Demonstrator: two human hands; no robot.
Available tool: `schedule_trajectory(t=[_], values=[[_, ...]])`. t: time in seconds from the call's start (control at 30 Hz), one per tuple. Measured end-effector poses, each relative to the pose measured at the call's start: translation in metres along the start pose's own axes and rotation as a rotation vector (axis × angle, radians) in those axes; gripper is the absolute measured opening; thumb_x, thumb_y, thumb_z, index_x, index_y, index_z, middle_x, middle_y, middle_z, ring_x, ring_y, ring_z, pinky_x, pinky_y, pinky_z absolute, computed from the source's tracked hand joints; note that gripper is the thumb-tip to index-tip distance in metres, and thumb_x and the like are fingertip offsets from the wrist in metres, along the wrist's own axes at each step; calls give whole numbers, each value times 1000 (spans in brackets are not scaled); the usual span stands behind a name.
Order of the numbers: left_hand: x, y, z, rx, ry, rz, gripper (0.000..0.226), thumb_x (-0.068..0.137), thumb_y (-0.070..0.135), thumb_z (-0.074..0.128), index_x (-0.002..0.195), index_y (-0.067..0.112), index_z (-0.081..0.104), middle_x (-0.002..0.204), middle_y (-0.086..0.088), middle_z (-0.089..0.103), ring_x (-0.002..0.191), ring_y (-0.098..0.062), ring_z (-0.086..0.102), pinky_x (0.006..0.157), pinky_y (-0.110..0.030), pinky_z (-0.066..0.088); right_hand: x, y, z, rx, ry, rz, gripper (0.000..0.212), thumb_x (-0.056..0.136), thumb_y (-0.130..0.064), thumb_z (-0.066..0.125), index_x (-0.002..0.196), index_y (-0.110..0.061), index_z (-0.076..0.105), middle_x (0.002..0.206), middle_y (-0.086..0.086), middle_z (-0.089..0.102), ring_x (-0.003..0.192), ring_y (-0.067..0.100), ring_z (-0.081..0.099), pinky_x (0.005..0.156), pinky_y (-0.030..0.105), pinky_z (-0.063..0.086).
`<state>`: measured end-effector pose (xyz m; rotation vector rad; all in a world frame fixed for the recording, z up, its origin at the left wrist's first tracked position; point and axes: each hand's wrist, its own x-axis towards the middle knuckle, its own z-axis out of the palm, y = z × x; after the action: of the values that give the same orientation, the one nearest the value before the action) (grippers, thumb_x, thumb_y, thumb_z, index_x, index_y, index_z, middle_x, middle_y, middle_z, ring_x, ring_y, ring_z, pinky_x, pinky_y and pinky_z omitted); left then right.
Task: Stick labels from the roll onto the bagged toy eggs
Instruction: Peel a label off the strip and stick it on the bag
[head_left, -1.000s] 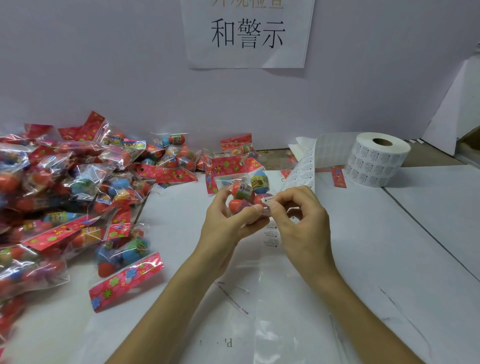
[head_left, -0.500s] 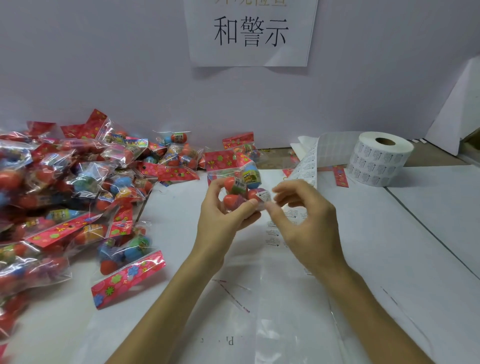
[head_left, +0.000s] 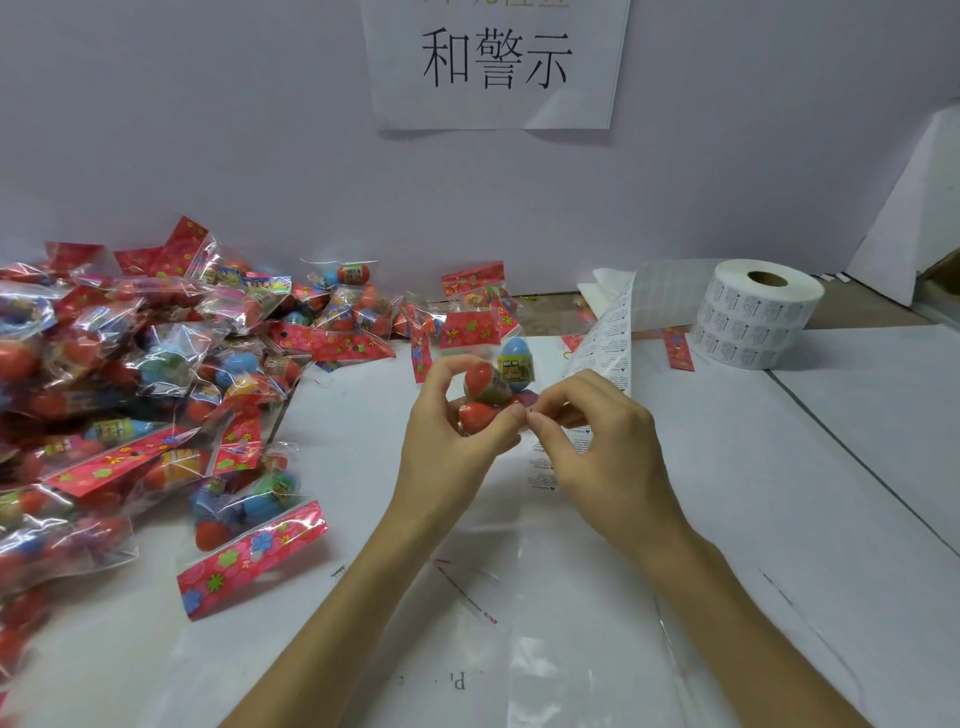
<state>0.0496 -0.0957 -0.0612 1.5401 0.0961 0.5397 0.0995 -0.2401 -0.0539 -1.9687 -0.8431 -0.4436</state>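
One bag of toy eggs (head_left: 493, 371) is held up off the bench (head_left: 779, 493) at centre, and it looks to be at the sticking step. The left hand (head_left: 447, 436) has its fingers curled round the bag's left side, clamped on the red eggs inside. The right hand (head_left: 602, 452) meets it from the right, with thumb and forefinger pinched together on the bag's near right edge and just touching the left thumb. Anything under those fingertips is hidden, so I cannot tell whether a label is already on or is only being pressed down.

The label strip (head_left: 605, 338) runs from the roll (head_left: 753, 317), which stands at the far right, across to just behind the right hand. The roll looks thick, so there are plenty of labels to use.

On the left, a big pile of bagged eggs (head_left: 156, 374) covers the bench out to the far wall. No labels can be made out on those bags, so which are done and which are waiting is unclear. Judging by the heap, much of the job probably lies ahead.
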Motion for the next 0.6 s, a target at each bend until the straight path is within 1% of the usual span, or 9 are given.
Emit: schedule_trajectory(t=[0.07,0.1,0.17,0.27,0.37,0.43,0.53,0.57,0.6], values=[[0,0,1,4,1,-5,36,91,3,75,118,16,55,96,11,77,90,-12,77,70,-26,62,0,-1,1,58,4,54,11,91,-9,74,85,-14,66,86,-3,64,81,10,64,72,19,54],[1,1,1,6,2,-9,35,92,3,74,118,16,55,95,14,77,89,-10,77,68,-24,61,1,-1,2,86,7,80,10,91,-10,73,85,-14,66,86,-3,65,81,11,65,73,19,54],[1,2,1,6,1,-20,34,93,6,74,117,19,54,93,18,77,87,-8,76,65,-21,60,1,-1,2,140,12,131,9,92,-9,72,86,-13,67,86,-1,67,82,13,66,75,23,56],[3,2,2,-2,7,-41,32,94,9,73,115,25,54,91,21,77,87,-8,76,65,-21,60,1,-1,2,262,6,232,11,94,-10,70,85,-14,67,84,0,70,83,18,70,80,32,59],[3,1,2,-37,20,-72,31,95,9,71,116,25,55,93,16,77,88,-12,77,67,-24,61,3,-3,2,379,3,302,14,95,-10,69,82,-14,66,79,0,71,80,20,71,80,38,59],[3,1,2,-46,33,-86,31,95,11,72,116,27,56,93,13,76,89,-12,77,67,-24,61,4,-2,2,423,8,319,12,95,-9,69,83,-9,66,77,0,70,76,17,71,78,34,58],[4,2,2,-44,30,-99,31,96,11,70,115,30,54,90,22,75,87,-5,76,64,-21,60,4,0,2,462,10,331,10,96,-8,67,86,-4,66,75,-2,70,74,12,70,75,25,56],[4,3,2,-46,30,-100,31,96,11,70,115,29,54,90,22,75,87,-5,76,64,-21,60,5,0,2,470,8,335,10,96,-8,67,87,-4,66,75,-2,70,74,13,70,75,25,56],[4,3,2,-50,36,-103,30,96,11,70,115,28,55,91,17,76,87,-6,76,64,-21,60,5,1,2,475,5,339,10,97,-7,66,88,-4,66,75,-2,71,74,14,70,76,26,56]])
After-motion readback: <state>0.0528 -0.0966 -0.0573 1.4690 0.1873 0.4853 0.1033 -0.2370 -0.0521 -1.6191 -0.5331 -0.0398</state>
